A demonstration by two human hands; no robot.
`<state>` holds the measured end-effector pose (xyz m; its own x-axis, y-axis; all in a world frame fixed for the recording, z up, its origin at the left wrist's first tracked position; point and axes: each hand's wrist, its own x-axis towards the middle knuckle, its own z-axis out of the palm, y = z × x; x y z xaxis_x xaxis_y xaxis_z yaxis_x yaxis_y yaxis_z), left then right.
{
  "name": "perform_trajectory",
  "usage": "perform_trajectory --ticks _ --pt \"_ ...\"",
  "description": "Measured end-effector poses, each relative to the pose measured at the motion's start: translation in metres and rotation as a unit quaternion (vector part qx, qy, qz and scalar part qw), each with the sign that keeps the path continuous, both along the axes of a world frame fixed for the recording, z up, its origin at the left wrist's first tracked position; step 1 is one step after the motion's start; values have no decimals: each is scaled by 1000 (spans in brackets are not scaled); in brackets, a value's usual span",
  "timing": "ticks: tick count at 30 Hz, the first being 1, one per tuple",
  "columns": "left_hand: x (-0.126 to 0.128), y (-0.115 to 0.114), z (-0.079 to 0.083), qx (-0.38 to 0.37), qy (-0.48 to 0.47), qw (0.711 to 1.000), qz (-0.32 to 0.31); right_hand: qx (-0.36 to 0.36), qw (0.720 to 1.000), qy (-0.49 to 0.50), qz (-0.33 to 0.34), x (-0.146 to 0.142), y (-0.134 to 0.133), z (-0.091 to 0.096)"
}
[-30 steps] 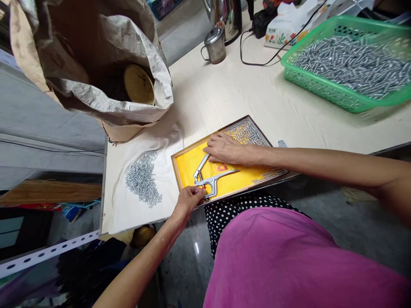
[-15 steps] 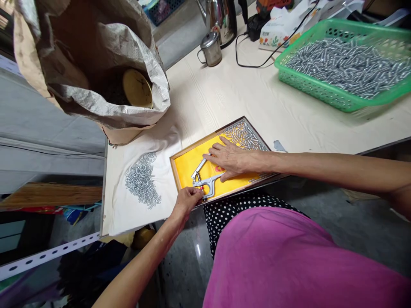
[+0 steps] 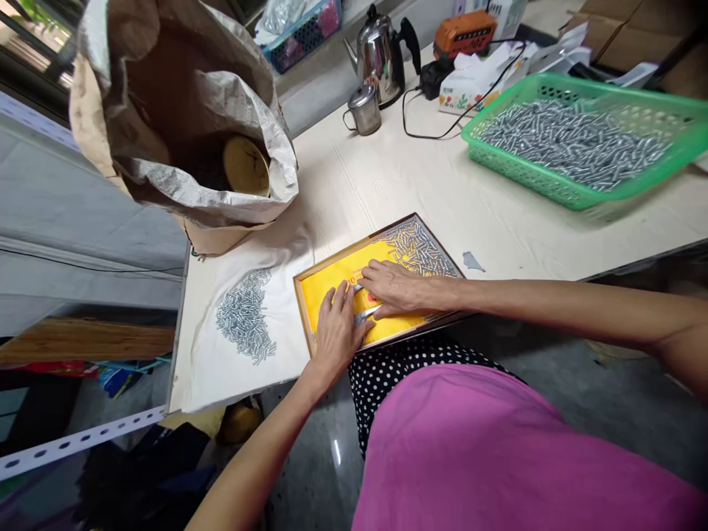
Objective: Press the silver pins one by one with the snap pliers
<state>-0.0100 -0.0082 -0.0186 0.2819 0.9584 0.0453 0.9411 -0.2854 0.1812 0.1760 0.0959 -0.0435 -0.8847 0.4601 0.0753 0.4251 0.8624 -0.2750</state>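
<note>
A shallow tray (image 3: 304, 312) lined with yellow sheet lies at the near table edge. On the sheet are grey metal hand-press pliers (image 3: 365, 314), with only parts of their two handles showing. My left hand (image 3: 335, 332) is laid over the pliers' head, fingers on the far side and thumb on the near side; the jaws are hidden under it. My right hand (image 3: 394, 286) is closed about the handles, its fingertips close to my left hand. Small silvery metal pins (image 3: 419, 247) are heaped in the tray's far right end, beyond my right hand.
Left of the tray, a pile of thin metal pins (image 3: 246, 313) lies on white cloth (image 3: 202, 376). An open paper sack (image 3: 221, 228) stands behind it. A green basket (image 3: 531, 175) of metal pieces stands right, near a metal cup (image 3: 365, 112), kettle (image 3: 381, 59) and black cable (image 3: 436, 137).
My left hand has moved from a pinch at the pliers' near jaw to lying over their head. My right hand has shifted slightly left and curled more. The camera view has tilted up.
</note>
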Motion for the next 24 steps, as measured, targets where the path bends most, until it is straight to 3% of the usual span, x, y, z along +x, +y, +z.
perform_trajectory --ticks 3,6,17,24 --pt "1 16 -7 -41 22 998 -34 -6 1000 -10 -11 4 -2 7" --pt "0 21 -7 -63 35 997 -29 -6 999 -37 -31 6 -8 15" --pt "6 14 -8 -82 21 996 -4 -57 996 -71 -18 -7 -21 12" --pt "-3 3 -13 -22 -27 999 -11 -3 999 -31 -31 3 -17 13"
